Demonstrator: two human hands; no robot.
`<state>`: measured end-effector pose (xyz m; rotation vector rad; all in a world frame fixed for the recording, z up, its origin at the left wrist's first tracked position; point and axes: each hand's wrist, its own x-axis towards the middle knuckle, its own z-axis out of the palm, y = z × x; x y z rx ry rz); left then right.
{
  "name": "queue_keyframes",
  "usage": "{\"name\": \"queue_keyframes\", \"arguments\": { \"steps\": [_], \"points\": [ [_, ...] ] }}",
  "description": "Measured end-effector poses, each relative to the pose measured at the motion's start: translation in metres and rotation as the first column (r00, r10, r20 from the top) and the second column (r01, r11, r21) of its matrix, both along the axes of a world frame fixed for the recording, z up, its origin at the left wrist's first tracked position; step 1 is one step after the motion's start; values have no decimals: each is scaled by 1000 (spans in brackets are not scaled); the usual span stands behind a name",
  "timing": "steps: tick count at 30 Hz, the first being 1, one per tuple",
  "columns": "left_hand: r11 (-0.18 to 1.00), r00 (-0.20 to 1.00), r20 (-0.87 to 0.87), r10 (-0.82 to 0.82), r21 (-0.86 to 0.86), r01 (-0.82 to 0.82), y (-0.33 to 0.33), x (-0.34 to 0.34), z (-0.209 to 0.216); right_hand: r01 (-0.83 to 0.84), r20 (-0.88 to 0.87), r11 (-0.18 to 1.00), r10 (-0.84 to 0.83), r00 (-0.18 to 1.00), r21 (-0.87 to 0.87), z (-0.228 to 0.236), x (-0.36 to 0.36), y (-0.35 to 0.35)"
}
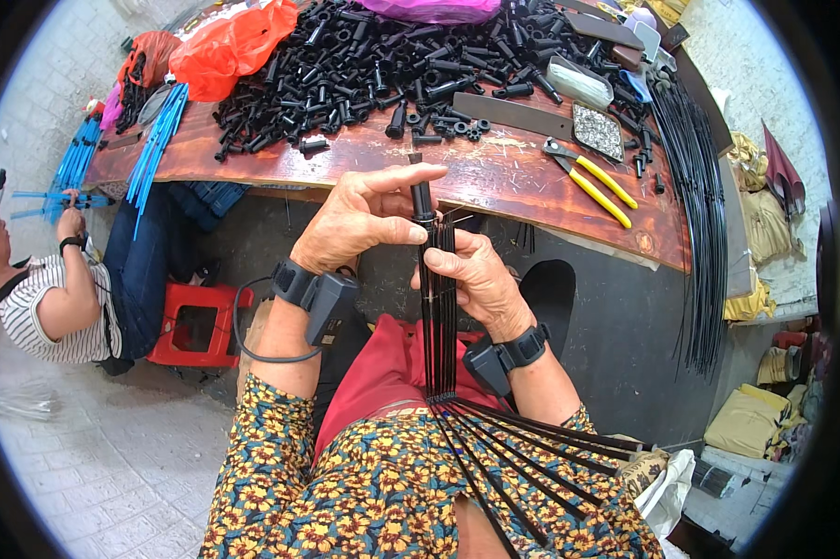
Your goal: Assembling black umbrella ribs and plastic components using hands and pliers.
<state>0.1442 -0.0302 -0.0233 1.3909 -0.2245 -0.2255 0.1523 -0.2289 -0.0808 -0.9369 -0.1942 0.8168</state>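
Note:
My left hand [350, 219] is closed on a black plastic umbrella runner [422, 200], a tube held upright with thumb and fingers around it. Just below, my right hand [480, 279] grips a bundle of thin black umbrella ribs [440, 345], its thumb pressed on their upper ends beside the runner. The ribs hang straight down in front of me to a row of joints. From there their lower arms fan out over my lap toward the right. How the rib tips meet the runner is hidden by my fingers.
Loose black runners [345, 74] lie heaped on the wooden table [504, 186]. Yellow-handled pliers [592, 182], a flat metal bar [513, 114] and a tray of small metal bits [598, 132] lie nearer. Long black ribs [695, 205] hang at right. A person [61, 289] works at left.

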Motion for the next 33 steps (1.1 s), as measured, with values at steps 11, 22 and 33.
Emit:
{"name": "queue_keyframes", "arguments": {
  "steps": [11, 22, 33],
  "points": [
    [994, 995, -34, -92, -67, 90, 7, 3, -7, -37, 10, 999, 37, 999, 9, -1, 1, -3],
    [999, 999, -24, -38, -19, 37, -1, 1, -3, -33, -35, 999, 35, 999, 43, -6, 2, -3],
    [993, 997, -36, 68, 101, -64, -12, 0, -1, 27, -59, 1000, -26, 998, 14, -7, 1, -1]
  ]
}}
